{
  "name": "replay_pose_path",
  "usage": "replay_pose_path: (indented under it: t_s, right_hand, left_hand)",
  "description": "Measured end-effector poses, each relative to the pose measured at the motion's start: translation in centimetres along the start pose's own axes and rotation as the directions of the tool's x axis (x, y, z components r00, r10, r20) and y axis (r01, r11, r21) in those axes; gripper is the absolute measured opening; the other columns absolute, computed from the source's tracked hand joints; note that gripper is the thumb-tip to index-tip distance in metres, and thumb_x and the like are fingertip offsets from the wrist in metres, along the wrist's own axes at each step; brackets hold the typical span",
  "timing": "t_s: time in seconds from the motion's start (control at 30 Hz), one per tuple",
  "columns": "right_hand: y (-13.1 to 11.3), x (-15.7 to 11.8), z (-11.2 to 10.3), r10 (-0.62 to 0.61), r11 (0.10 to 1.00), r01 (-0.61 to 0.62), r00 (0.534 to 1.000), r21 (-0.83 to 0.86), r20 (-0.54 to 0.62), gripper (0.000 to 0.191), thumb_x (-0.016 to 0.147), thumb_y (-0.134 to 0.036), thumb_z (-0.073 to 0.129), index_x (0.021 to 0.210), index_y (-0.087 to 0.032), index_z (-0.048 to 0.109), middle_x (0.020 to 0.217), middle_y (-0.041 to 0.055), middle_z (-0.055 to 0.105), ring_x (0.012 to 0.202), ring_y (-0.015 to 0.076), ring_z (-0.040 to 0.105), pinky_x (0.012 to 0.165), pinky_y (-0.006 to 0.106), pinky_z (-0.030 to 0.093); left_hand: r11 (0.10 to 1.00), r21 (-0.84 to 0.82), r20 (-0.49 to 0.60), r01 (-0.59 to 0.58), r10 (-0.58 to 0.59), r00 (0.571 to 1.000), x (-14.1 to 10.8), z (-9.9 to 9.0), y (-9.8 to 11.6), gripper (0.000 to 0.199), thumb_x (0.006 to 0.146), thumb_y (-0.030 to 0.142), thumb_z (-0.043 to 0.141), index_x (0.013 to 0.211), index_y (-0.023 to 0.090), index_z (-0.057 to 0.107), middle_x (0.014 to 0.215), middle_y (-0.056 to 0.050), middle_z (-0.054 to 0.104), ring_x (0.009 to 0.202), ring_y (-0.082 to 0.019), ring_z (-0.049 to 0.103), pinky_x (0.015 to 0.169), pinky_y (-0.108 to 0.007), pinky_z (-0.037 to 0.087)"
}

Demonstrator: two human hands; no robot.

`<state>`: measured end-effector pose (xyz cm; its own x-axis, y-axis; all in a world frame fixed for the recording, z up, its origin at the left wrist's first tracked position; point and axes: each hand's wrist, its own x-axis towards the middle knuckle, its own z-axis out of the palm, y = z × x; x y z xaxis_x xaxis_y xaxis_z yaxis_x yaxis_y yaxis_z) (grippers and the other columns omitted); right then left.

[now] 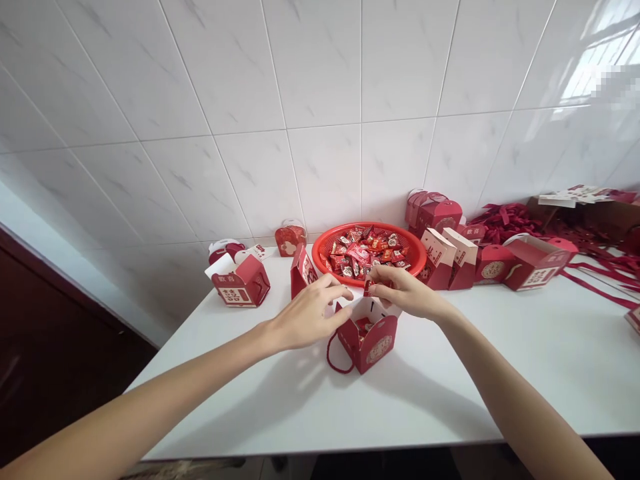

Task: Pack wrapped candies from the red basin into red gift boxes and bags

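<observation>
An open red gift box (pixel 376 348) with a cord handle stands near the middle of the white table, some wrapped candies (pixel 364 327) inside it. Over its far edge, my right hand (pixel 400 290) pinches a small red wrapped candy (pixel 369 287). My left hand (pixel 313 312) is at the box's left side, fingers apart and holding nothing; whether it touches the box I cannot tell. Just behind both hands sits a red plastic basket (pixel 320 250) full of wrapped candies.
A red box (pixel 243 283) with its lid up stands at the left. Several red boxes, among them one on its side (pixel 535 263), line the right of the basket. Red ribbons (pixel 507 223) lie piled at the far right. A tiled wall (pixel 325 167) backs the table (pixel 450 387).
</observation>
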<state>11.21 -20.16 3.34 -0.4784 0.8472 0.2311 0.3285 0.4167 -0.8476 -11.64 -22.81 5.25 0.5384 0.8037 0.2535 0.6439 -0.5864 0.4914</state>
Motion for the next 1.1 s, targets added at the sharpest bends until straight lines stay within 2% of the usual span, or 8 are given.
replay_pose_path:
  t_s: [0.13, 0.2, 0.37, 0.47, 0.57, 0.77, 0.9, 1.1]
  right_hand:
    - [-0.1, 0.0, 0.8, -0.047, 0.999, 0.047, 0.998, 0.009, 0.029, 0.013, 0.088, -0.03, 0.056, 0.083, -0.02, 0.062, 0.082, 0.0013, 0.066, 0.076, 0.0166, 0.063, 0.069, 0.028, 0.05]
    - [0.0, -0.3, 0.7, -0.088, 0.996, 0.087, 0.996, -0.024, -0.018, 0.015, 0.089, -0.033, 0.057, 0.086, -0.02, 0.065, 0.088, 0.0032, 0.069, 0.083, 0.0189, 0.065, 0.074, 0.03, 0.051]
    - [1.1, -1.8, 0.1, -0.163, 0.981, 0.12, 0.938, -0.155, -0.305, 0.018, 0.088, -0.04, 0.063, 0.086, -0.023, 0.065, 0.09, 0.0047, 0.07, 0.085, 0.0214, 0.064, 0.078, 0.034, 0.051]
    - [2.6, -3.0, 0.5, -0.152, 0.974, 0.047, 0.858, -0.219, -0.491, 0.02, 0.085, -0.044, 0.068, 0.087, -0.024, 0.064, 0.09, 0.0052, 0.068, 0.083, 0.0218, 0.061, 0.079, 0.036, 0.051]
    - [4.3, -4.0, 1.5, -0.084, 0.983, -0.025, 0.812, -0.179, -0.577, 0.028, 0.08, -0.047, 0.072, 0.095, -0.024, 0.063, 0.096, 0.0057, 0.068, 0.082, 0.0216, 0.06, 0.078, 0.037, 0.052]
    - [5.7, -4.8, 3.0, -0.037, 0.998, 0.009, 0.863, -0.058, -0.503, 0.035, 0.079, -0.047, 0.076, 0.102, -0.024, 0.064, 0.1, 0.0057, 0.069, 0.09, 0.0222, 0.062, 0.081, 0.036, 0.053]
    - [5.6, -5.3, 3.0, -0.159, 0.987, 0.128, 0.866, -0.099, -0.474, 0.033, 0.08, -0.041, 0.078, 0.106, -0.025, 0.065, 0.098, 0.005, 0.068, 0.09, 0.0218, 0.062, 0.079, 0.035, 0.054]
    - [4.8, -5.8, 3.3, -0.354, 0.935, 0.32, 0.868, -0.153, -0.347, 0.031, 0.087, -0.029, 0.073, 0.116, -0.026, 0.064, 0.102, 0.0058, 0.069, 0.09, 0.0209, 0.063, 0.079, 0.035, 0.054]
  left_hand:
    - [0.996, -0.089, -0.007, 0.001, -0.002, 1.0, -0.7, 0.8, -0.5, 0.025, 0.09, 0.036, 0.055, 0.101, 0.025, 0.074, 0.107, -0.007, 0.064, 0.082, -0.017, 0.064, 0.076, -0.031, 0.055]
    - [0.991, -0.134, -0.021, 0.007, -0.01, 1.0, -0.7, 1.2, -0.9, 0.024, 0.09, 0.036, 0.055, 0.101, 0.025, 0.074, 0.11, -0.007, 0.064, 0.087, -0.018, 0.065, 0.079, -0.031, 0.056]
    - [0.977, -0.209, -0.055, 0.036, -0.049, 0.997, -1.0, 2.0, -1.9, 0.023, 0.089, 0.038, 0.057, 0.098, 0.024, 0.074, 0.118, -0.009, 0.063, 0.1, -0.022, 0.065, 0.089, -0.034, 0.055]
    - [0.97, -0.237, -0.038, 0.049, -0.059, 0.998, -1.3, 2.4, -2.5, 0.024, 0.088, 0.04, 0.057, 0.098, 0.024, 0.074, 0.12, -0.009, 0.062, 0.1, -0.022, 0.065, 0.089, -0.034, 0.055]
    - [0.961, -0.273, -0.036, 0.05, -0.062, 0.997, -1.5, 3.0, -3.3, 0.026, 0.087, 0.043, 0.057, 0.097, 0.025, 0.073, 0.121, -0.008, 0.062, 0.091, -0.021, 0.064, 0.087, -0.035, 0.055]
    - [0.947, -0.317, -0.041, 0.042, -0.058, 0.997, -1.5, 3.7, -4.2, 0.032, 0.088, 0.045, 0.054, 0.103, 0.024, 0.072, 0.126, -0.009, 0.062, 0.095, -0.022, 0.064, 0.09, -0.036, 0.053]
    - [0.95, -0.309, -0.028, 0.037, -0.048, 0.998, -1.7, 3.5, -4.2, 0.033, 0.09, 0.041, 0.05, 0.11, 0.023, 0.069, 0.131, -0.01, 0.058, 0.114, -0.027, 0.059, 0.097, -0.037, 0.049]
    - [0.946, -0.324, -0.066, -0.011, -0.011, 0.998, -1.9, 3.8, -4.4, 0.035, 0.093, 0.038, 0.046, 0.117, 0.021, 0.066, 0.132, -0.01, 0.056, 0.119, -0.028, 0.055, 0.104, -0.042, 0.045]
